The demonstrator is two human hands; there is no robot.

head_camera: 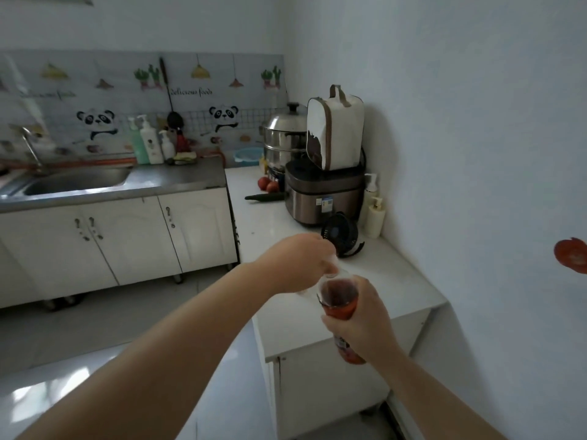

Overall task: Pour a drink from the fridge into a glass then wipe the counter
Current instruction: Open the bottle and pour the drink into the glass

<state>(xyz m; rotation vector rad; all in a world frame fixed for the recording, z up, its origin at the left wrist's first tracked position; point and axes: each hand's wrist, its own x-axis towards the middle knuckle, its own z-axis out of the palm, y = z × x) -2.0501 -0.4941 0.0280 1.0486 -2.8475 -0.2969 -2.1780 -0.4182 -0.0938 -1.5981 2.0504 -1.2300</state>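
Observation:
My right hand [362, 322] grips a plastic drink bottle [337, 296] with an orange label and dark reddish liquid. The bottle is tilted, its mouth pointing away from me and up. My left hand [295, 262] is curled around a clear glass [333, 265] right at the bottle's mouth. Most of the glass is hidden by my fingers, and I cannot tell how much liquid is in it. Both hands hover above the white counter [390, 274] near its front end.
On the counter behind stand a small black fan [340, 233], a rice cooker [320, 198] with a lunch bag [335, 131] on top, a steamer pot [282, 138], pump bottles [374, 211], tomatoes [268, 185] and a cucumber [263, 197]. The steel sink [79, 182] is to the left.

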